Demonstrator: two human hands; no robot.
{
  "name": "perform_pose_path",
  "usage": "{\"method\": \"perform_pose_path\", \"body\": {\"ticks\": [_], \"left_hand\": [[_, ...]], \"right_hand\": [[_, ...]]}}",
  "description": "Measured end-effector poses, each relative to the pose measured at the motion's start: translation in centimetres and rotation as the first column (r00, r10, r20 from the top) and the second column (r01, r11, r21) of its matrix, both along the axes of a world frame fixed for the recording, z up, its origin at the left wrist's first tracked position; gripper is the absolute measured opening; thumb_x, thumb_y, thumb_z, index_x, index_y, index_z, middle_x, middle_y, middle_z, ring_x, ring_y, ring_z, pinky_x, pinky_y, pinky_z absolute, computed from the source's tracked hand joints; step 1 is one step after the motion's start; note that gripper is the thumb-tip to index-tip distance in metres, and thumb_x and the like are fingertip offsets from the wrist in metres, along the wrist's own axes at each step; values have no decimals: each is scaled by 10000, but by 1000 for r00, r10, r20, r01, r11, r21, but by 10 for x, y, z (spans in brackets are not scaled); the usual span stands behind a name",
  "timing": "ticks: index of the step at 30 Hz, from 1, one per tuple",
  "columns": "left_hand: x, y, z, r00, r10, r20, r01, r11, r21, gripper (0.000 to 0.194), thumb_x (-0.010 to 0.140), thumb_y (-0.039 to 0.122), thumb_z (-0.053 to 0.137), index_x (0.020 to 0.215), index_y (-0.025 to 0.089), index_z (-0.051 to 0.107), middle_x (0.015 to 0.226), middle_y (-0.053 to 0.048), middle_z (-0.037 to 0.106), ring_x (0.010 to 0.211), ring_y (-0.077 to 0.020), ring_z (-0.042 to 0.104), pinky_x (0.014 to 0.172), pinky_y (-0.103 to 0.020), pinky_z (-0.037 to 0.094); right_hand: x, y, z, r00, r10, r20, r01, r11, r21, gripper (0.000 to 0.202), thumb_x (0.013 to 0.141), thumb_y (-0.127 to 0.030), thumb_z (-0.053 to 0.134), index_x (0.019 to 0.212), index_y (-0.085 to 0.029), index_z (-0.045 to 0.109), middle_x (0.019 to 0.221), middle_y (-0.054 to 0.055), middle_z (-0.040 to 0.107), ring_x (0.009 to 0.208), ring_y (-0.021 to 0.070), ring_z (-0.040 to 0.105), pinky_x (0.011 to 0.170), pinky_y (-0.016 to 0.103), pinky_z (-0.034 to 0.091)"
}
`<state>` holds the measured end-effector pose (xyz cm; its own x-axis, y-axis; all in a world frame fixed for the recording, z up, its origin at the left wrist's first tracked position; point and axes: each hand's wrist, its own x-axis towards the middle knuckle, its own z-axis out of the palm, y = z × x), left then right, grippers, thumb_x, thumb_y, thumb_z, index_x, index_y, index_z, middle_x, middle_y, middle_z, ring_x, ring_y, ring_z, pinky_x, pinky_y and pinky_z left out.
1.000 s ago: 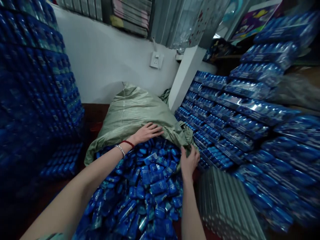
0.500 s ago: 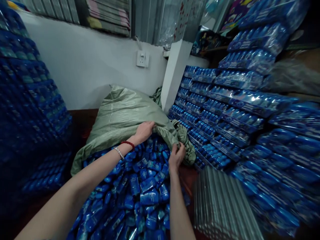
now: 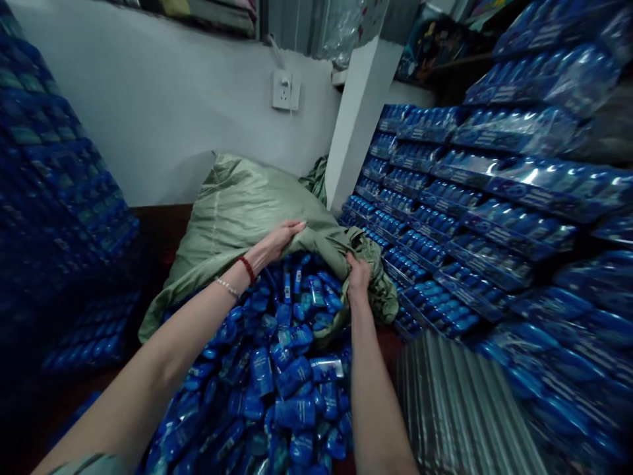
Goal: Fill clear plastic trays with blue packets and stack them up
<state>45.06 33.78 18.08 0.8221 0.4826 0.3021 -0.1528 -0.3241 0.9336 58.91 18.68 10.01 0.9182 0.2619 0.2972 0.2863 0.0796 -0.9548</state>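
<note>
A large green woven sack (image 3: pixel 247 191) lies on its side against the wall with its mouth toward me. Out of it spreads a heap of small blue plastic bottles (image 3: pixel 297 376), loose and facing every way. My left hand (image 3: pixel 277 241), with a red bead bracelet and a pale one at the wrist, is closed on the upper rim of the mouth. At the right side of the opening my right hand (image 3: pixel 359 274) grips the bunched sack edge, its fingers partly hidden by the cloth. Some bottles inside the sack are covered by the fabric.
Shrink-wrapped trays of blue bottles (image 3: pixel 484 218) are stacked high on the right. Another tall stack (image 3: pixel 64 178) rises at the left. A ribbed grey bundle (image 3: pixel 459 402) stands at the lower right. Behind the sack are a white post (image 3: pixel 361 112) and a wall socket (image 3: pixel 285 90).
Both hands have lifted the sack's edge a little, and my right hand has moved slightly right and up. More bottles show under the raised rim. The view has tipped down somewhat.
</note>
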Motion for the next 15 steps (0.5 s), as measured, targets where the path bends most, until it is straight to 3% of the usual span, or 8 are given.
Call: {"method": "perform_pose_path", "body": {"ticks": [2,5,6,7,10,11,13,15], "left_hand": [[16,6,-4,995,89,-43,-77,970,230,173,849,259,502,751,137,576,598,4,516,589,-129,498,614,-240,406],[23,1,-8,988,142,-64,-105,912,398,129,824,168,527,914,143,616,757,-52,603,786,-193,563,753,-295,413],[19,-3,-9,985,156,-70,-99,852,513,197,843,158,498,1004,147,611,860,-83,623,870,-214,568,801,-317,408],[11,-9,-9,983,171,-69,-85,755,650,263,867,158,461,1096,152,588,979,-117,621,955,-231,559,846,-338,399],[-30,-19,-9,984,170,-60,5,305,952,411,912,219,414,1322,210,439,1327,-146,469,1209,-261,438,1004,-413,312],[-49,-19,-10,984,162,-73,39,201,979,451,910,244,431,1359,242,392,1401,-122,401,1274,-266,374,1054,-443,249],[-90,-12,-15,973,192,-127,109,99,989,521,901,251,456,1400,301,314,1484,-60,291,1360,-265,246,1107,-494,115],[-129,2,-25,940,305,-153,121,120,985,547,910,229,427,1422,319,256,1512,-33,234,1394,-268,158,1108,-531,47]], "right_hand": [[6,-5,-4,993,-117,24,118,992,-47,422,625,-453,599,913,-146,588,681,34,586,706,222,535,716,347,421],[3,-15,-10,913,-338,228,379,910,-169,434,697,-438,569,1029,-159,546,850,83,592,807,242,535,762,361,394],[0,-18,-11,871,-371,322,447,871,-206,401,737,-430,531,1037,-166,551,931,107,582,859,250,532,775,365,389],[-4,-21,-13,836,-369,407,487,840,-240,364,772,-414,489,1031,-170,566,998,127,563,912,259,523,786,372,385],[-16,-31,-14,789,-277,548,509,795,-331,315,813,-335,415,976,-177,632,1081,151,523,1008,279,478,824,409,367],[-20,-36,-15,782,-250,571,512,781,-358,312,812,-313,410,961,-180,651,1090,153,520,1023,287,462,834,428,358],[-27,-43,-16,787,-211,580,511,750,-420,316,809,-285,408,954,-192,673,1103,153,523,1041,305,438,846,479,340],[-34,-46,-18,824,-151,546,462,736,-495,339,823,-295,393,990,-203,673,1094,154,539,1058,325,426,857,535,322]]}}
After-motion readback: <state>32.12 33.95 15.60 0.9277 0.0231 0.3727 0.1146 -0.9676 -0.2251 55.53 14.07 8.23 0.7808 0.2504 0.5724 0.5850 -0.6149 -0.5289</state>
